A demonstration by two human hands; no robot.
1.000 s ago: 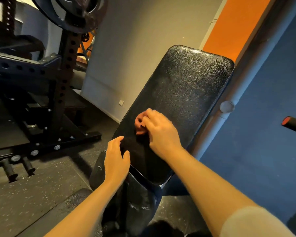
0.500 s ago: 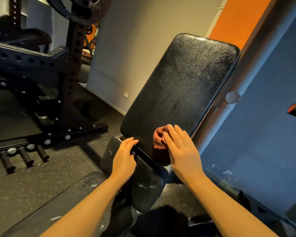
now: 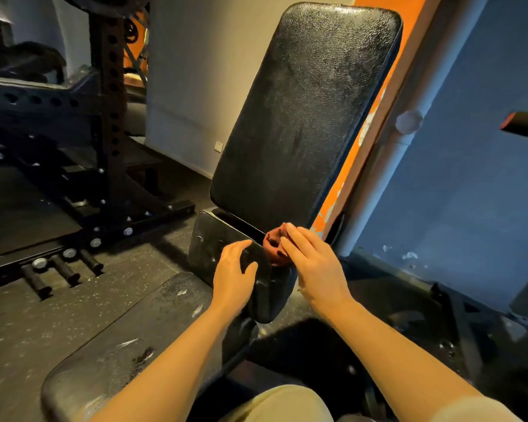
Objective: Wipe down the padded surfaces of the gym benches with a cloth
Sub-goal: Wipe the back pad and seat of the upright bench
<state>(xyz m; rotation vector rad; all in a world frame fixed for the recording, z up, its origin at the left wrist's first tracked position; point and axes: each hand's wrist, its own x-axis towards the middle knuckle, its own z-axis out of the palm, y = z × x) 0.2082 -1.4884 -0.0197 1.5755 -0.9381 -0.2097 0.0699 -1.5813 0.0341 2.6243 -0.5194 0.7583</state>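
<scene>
A black padded backrest [image 3: 305,117] of an incline bench rises in front of me, its surface dull and streaked. Below it sits the black seat pad [image 3: 214,239]. My right hand [image 3: 314,266] presses a bunched reddish cloth [image 3: 273,246] against the seat pad's upper edge, just under the backrest's bottom rim, fingers fairly straight over the cloth. My left hand [image 3: 233,275] rests on the seat pad with its thumb hooked over the pad's near edge. A second dark padded bench [image 3: 119,345] lies low at the front left, scuffed with white marks.
A black power rack [image 3: 107,117] with pegs and bolts stands to the left on rubber flooring. A blue wall [image 3: 470,178] and a white pipe [image 3: 387,166] are to the right, with a red-tipped bar end [image 3: 521,125] sticking in from the right edge.
My right hand has slid the cloth down the backrest from its lower middle to the seat pad's top edge. My left hand moved down from the backrest edge onto the seat pad.
</scene>
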